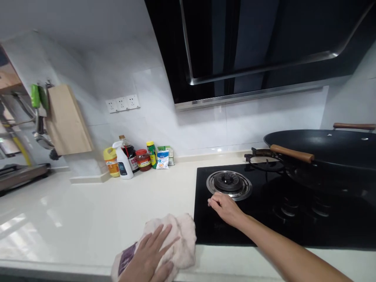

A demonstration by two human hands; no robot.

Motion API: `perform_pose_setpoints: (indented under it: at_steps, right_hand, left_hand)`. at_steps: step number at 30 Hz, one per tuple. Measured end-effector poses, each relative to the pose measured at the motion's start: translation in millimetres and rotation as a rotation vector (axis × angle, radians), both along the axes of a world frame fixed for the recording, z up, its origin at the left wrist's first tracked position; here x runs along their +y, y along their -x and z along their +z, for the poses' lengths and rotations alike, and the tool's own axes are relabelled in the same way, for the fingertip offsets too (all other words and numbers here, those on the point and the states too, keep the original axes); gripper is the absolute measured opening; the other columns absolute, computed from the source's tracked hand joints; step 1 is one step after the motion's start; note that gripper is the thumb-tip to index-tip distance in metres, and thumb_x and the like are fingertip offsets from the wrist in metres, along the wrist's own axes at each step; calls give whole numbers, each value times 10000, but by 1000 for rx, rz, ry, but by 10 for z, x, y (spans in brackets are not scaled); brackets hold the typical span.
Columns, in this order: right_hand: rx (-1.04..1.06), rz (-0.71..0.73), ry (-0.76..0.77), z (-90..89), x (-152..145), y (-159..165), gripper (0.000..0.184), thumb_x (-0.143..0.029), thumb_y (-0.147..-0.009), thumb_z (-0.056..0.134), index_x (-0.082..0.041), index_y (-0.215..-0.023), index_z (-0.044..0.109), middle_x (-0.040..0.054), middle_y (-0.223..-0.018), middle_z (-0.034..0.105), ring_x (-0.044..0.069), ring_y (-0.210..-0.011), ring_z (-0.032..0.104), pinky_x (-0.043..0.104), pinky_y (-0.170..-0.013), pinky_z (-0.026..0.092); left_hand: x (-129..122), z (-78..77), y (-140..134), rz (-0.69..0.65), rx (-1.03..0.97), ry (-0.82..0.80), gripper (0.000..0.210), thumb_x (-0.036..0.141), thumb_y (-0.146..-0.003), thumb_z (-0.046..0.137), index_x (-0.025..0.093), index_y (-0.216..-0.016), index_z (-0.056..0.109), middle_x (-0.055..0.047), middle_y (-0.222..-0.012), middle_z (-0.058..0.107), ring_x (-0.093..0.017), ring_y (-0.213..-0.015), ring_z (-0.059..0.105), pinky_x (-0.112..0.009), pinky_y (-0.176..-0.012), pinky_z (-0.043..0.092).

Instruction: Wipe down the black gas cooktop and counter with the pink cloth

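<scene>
My left hand [151,254] lies flat with spread fingers on a pale, fluffy cloth [185,243] with a purple patch at its left end. The cloth rests bunched on the white counter [96,223], its right edge against the black glass stove [229,235]. Above the left part of the stove is my right hand [225,207], its fingers curled closed and nothing showing in them. It is just in front of a bare round burner [227,182] with a steel ring.
A black wok [337,145] with wooden handles sits on the right burner. A white spray bottle [123,164], a red-lidded jar [143,161], other bottles and packets stand along the wall. The range hood [249,51] overhangs the stove. A wooden board [69,119] hangs at left.
</scene>
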State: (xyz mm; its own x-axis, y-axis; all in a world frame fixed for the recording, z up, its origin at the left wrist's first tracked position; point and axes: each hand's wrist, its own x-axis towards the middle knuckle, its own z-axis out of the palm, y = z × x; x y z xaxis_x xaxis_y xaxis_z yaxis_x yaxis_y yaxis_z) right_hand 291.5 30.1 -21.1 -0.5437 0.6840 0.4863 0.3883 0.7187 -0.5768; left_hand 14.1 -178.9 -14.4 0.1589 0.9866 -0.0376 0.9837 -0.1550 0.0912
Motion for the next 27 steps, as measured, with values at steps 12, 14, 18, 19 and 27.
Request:
perform_pose_setpoints:
  at_steps: [12,14,18,19,27]
  right_hand:
    - [249,0,-362,234,-322,77,337,-233,-1013,417,-192,-700,536,8,-741,581,148,-767,499,347,-790,342]
    - [236,83,-426,247,-419,117,313,-200,-985,440,-191,-676,491,-1,-715,550,140,-743,470,338,-764,337]
    - [245,192,-551,253,-542,192,272,-172,-917,500,-191,-653,441,-20,-665,508,128,-701,439,326,-723,330]
    - [247,201,-579,261,-554,198,265,-172,-904,508,-191,-649,438,-22,-656,505,127,-695,437,326,-715,329]
    - [216,103,-725,357,-403,80,277,-263,-917,510,-201,-651,463,-20,-660,522,134,-682,432,345,-689,332]
  left_hand:
    - [1058,263,-518,-62,-75,60,587,613,-1018,223,435,-1564,345,15,-1701,215,-337,-1570,143,-643,-1229,189]
    - [1413,228,-500,-16,-62,40,584,585,-1023,231,404,-1561,368,3,-1701,228,-330,-1569,157,-617,-1226,210]
    - [2205,195,-532,133,-36,-8,564,547,-1005,275,398,-1530,416,6,-1688,276,-317,-1551,223,-609,-1204,248]
    - [2412,194,-558,165,-32,-23,568,546,-999,277,394,-1526,423,-2,-1686,281,-322,-1545,236,-621,-1195,253]
    - [3873,273,-939,216,16,-58,637,596,-980,229,375,-1564,355,-83,-1705,202,-442,-1512,246,-738,-1110,270]
